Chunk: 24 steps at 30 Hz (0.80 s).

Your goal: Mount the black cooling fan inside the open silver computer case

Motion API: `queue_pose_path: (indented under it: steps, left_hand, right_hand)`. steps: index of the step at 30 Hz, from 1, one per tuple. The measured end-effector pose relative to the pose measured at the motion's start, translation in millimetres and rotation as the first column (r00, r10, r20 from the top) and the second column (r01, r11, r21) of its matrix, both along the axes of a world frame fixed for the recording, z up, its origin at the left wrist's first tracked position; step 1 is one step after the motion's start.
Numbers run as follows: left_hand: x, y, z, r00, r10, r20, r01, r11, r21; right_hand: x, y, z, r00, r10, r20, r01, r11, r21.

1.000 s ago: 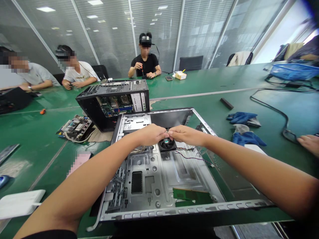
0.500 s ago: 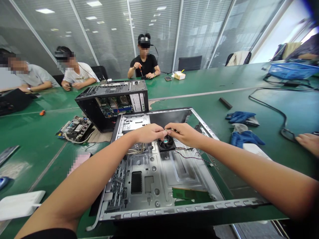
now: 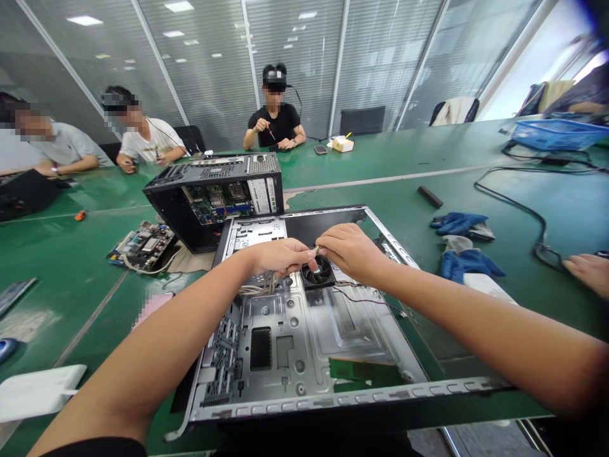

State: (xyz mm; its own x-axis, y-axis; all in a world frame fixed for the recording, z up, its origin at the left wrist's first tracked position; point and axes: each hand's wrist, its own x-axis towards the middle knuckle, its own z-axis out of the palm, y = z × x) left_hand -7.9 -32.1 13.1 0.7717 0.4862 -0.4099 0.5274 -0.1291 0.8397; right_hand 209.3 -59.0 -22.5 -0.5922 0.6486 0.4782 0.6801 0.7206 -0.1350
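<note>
Hands: two, on one fan

Both forearms are bare from elbow to wrist, with no watch, bracelet or glove on the left hand or the right hand. No rings show on the fingers. A dark sleeve edge shows at the left upper arm by the bottom frame edge.

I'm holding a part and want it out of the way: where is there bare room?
Bare green table lies beyond the open grey metal computer case, up to the small black bar. Another patch lies between the loose circuit board and the orange tool. Crowded: both hands over the black fan; blue gloves to the right.
</note>
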Motion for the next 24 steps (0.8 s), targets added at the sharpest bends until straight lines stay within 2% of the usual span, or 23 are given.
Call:
queue_pose_path:
  steps: [7, 13, 18, 24]
  left_hand:
    - [1, 0, -2.2, 0.997, 0.053, 0.058, -0.051, 0.998, -0.035]
    - [1, -2, 0.6, 0.992, 0.110, 0.061, -0.099, 0.982, -0.162]
    - [-1, -2, 1.5, 0.998, 0.063, 0.029, -0.054, 0.969, -0.239]
    - [0, -4, 3.7, 0.999, -0.032, -0.027, 0.025, 0.973, -0.230]
  right_hand:
    - [-2, -1, -1.0, 0.996, -0.012, 0.088, 0.012, 1.000, -0.007]
    - [-3, -4, 8.4, 0.975, -0.021, 0.221, -0.003, 0.995, 0.103]
    - [-1, -6, 14.4, 0.943, -0.036, 0.331, -0.026, 0.983, 0.180]
    - [0, -5, 10.5, 0.927, -0.024, 0.375, -0.068, 0.970, 0.232]
